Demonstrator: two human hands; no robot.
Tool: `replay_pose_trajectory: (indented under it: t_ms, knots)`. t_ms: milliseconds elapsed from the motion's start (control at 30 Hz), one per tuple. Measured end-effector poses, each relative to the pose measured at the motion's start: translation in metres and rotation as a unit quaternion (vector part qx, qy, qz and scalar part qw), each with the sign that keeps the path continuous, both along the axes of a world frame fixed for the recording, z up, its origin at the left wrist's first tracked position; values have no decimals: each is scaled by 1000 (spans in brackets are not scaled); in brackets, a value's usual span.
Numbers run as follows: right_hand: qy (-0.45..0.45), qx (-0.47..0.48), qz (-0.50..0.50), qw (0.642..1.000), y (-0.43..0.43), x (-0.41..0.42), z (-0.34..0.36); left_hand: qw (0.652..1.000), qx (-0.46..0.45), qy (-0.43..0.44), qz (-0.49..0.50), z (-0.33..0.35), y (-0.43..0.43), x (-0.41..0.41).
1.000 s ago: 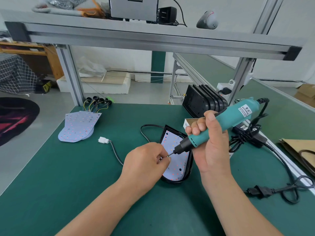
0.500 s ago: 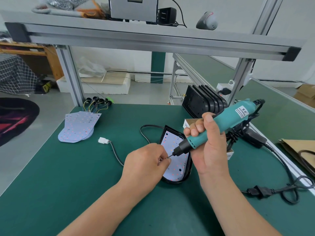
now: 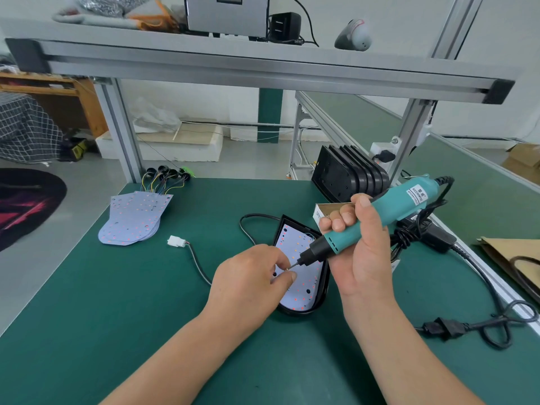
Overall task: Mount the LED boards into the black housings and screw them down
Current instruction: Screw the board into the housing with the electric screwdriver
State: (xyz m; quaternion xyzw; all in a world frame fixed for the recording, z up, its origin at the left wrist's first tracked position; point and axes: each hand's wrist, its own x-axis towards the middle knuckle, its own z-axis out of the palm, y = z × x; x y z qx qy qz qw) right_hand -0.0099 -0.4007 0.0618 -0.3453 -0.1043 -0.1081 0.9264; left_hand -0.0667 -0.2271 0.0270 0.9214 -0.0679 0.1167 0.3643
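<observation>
Gripping the tilted screwdriver (image 3: 388,217), the right hand (image 3: 362,258) points its bit down-left over the board (image 3: 304,285), which lies in the housing (image 3: 298,312) on the table (image 3: 117,317), near centre. The left hand (image 3: 248,282) pinches a screw (image 3: 288,268) at the bit tip. Far left lie spare boards (image 3: 134,217); far right stand spare housings (image 3: 347,176).

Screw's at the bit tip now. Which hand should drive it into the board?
Right. The right hand grips the teal screwdriver, its bit tip over the LED board in the black housing. The left hand only pinches the small screw at the tip, so it likely just steadies.
</observation>
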Motion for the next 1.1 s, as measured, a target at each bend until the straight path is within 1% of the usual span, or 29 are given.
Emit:
replay_pose_trajectory:
  t_ms: [167,300,400,467,533,633,700,767,967,1100]
  knots:
    - [-2,-2,-3,1000,0,0,0,1000,-6,-1,-12,0,1,0]
    - [-1,7,-8,1000,-3,2,2,999,-17,-20,-32,6,6,-2]
    - [3,25,-18,1000,-8,4,3,996,-83,-9,-13,9,12,2]
    - [10,37,-26,999,-11,7,4,990,-136,19,23,6,16,11]
    - [17,51,-31,998,-13,11,4,985,-153,55,51,1,18,21]
    - [21,53,-46,997,-14,18,2,978,-155,126,65,-5,18,31]
    - [22,45,-57,997,-14,24,2,974,-160,150,59,-5,16,35]
    - [27,39,-66,997,-13,31,3,974,-151,161,53,-4,14,38]
    - [19,17,-75,997,-9,47,6,982,-64,171,50,-5,8,39]
    - [19,9,-84,996,-3,55,6,982,-62,169,52,-5,7,39]
